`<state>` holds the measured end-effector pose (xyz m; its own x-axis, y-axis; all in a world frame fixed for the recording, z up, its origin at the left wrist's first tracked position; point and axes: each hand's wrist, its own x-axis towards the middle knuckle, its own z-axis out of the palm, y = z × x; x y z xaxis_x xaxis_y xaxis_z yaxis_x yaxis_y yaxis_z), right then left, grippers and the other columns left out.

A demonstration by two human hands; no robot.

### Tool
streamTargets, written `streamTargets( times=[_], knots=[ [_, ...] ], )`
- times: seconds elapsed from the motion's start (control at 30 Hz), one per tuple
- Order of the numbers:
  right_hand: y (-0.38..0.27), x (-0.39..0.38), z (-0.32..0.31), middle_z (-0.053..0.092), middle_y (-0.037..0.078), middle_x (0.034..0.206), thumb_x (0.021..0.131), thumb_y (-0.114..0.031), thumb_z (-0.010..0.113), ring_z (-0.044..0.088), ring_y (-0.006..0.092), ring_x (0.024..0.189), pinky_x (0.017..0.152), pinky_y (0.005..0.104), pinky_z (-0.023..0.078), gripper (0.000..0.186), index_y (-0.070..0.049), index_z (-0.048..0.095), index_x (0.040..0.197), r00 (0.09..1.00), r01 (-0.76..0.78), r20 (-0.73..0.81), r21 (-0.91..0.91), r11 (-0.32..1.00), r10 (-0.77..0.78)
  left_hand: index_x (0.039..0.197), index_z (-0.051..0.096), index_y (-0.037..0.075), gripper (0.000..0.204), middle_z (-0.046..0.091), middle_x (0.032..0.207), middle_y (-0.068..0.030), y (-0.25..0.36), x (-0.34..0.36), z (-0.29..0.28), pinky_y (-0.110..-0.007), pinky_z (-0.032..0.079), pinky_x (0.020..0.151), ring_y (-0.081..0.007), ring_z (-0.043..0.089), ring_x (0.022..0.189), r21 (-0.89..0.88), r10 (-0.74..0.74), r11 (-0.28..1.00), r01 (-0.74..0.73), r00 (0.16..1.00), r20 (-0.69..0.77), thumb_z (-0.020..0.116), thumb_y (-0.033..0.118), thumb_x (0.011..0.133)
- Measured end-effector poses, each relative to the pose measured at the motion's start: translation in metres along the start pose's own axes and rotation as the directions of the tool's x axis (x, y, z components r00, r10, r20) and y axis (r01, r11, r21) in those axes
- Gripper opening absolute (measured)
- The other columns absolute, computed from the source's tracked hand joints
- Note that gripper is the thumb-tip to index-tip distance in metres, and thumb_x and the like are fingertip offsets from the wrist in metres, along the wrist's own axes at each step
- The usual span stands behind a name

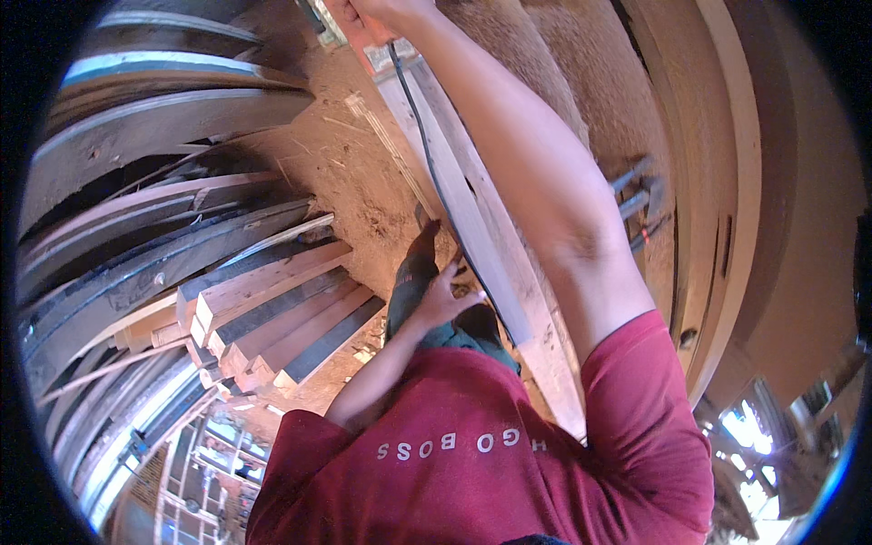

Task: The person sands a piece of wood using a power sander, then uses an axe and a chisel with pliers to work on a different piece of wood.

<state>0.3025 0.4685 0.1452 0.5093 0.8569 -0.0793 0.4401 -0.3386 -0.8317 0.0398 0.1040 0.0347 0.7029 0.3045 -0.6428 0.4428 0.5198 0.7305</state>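
Head view shows the person's right hand (pixel 389 11) at the top edge of the frame, partly cut off, fingers clamped on a red tool (pixel 359 34) at the upper end of a long board (pixel 498 286). A black cord (pixel 425 136) runs down the board. Near centre, the left hand (pixel 438 300) has its fingers apart beside the cord; contact cannot be told. Stacked beams (pixel 295 313) lie left.

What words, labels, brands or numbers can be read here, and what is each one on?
Red shirt: pale capitals across the chest, upside down in this view; I won't copy brand wording.
Dark trousers: a faint mark on the leg, too small to read.
Orange tool at the right hand: cut off by the picture's edge, nothing legible.
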Motion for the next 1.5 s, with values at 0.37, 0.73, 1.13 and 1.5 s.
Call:
streamTargets(
  times=[0.37, 0.73, 1.13, 1.5],
  knots=[
    [0.027, -0.484, -0.282, 0.066, 0.004, 0.079, 0.081, -0.032, 0.076, 0.062, 0.0144, 0.074, 0.071, 0.0309, 0.051, 0.037, -0.002, 0.071, 0.101, 0.841, -0.526, -0.114, 0.049, 0.849, 0.528, 0.130, 0.057, -0.003, 0.044, 0.064, 0.122, -0.0154, -0.095, 0.010, -0.067, -0.039, 0.046, 0.101, -0.0264, 0.060, 0.110, 0.324, -0.055, 0.938, 0.124, 0.976, -0.212, 0.048, 0.031, 0.104],
    [0.110, -0.866, -0.330, 0.057, 0.002, 0.056, 0.086, -0.016, 0.069, 0.054, 0.0090, 0.044, 0.040, 0.0265, 0.040, 0.019, 0.000, 0.063, 0.076, 0.120, -0.479, -0.510, 0.722, 0.500, 0.852, 0.133, 0.054, 0.003, 0.051, 0.064, 0.122, -0.0152, -0.101, -0.012, -0.049, -0.032, 0.051, 0.065, -0.0249, 0.067, 0.090, 0.536, -0.183, 0.805, 0.253, 0.966, -0.181, 0.049, 0.044, 0.103],
    [0.408, -0.974, -0.439, 0.069, 0.011, 0.072, 0.082, -0.020, 0.072, 0.066, 0.0187, 0.057, 0.051, 0.0339, 0.051, 0.029, 0.001, 0.069, 0.102, 0.077, -0.508, -0.850, 0.417, 0.754, 0.522, 0.119, 0.061, -0.002, 0.044, 0.066, 0.099, -0.0142, -0.102, -0.152, 0.085, -0.034, 0.051, 0.075, -0.0199, 0.063, 0.085, 0.836, 0.035, 0.544, -0.064, 0.998, 0.053, 0.048, 0.036, 0.104],
    [0.502, -0.996, -0.501, 0.072, 0.027, 0.093, 0.076, -0.036, 0.075, 0.071, 0.0376, 0.093, 0.082, 0.0451, 0.054, 0.049, 0.007, 0.072, 0.101, 0.021, -0.548, -0.861, 0.416, 0.726, 0.509, 0.106, 0.065, -0.003, 0.044, 0.068, 0.088, -0.0176, -0.149, -0.248, 0.082, -0.038, 0.052, 0.072, -0.0255, 0.065, 0.079, 0.863, 0.055, 0.495, 0.100, 0.988, -0.146, 0.050, 0.038, 0.103]
  ],
)
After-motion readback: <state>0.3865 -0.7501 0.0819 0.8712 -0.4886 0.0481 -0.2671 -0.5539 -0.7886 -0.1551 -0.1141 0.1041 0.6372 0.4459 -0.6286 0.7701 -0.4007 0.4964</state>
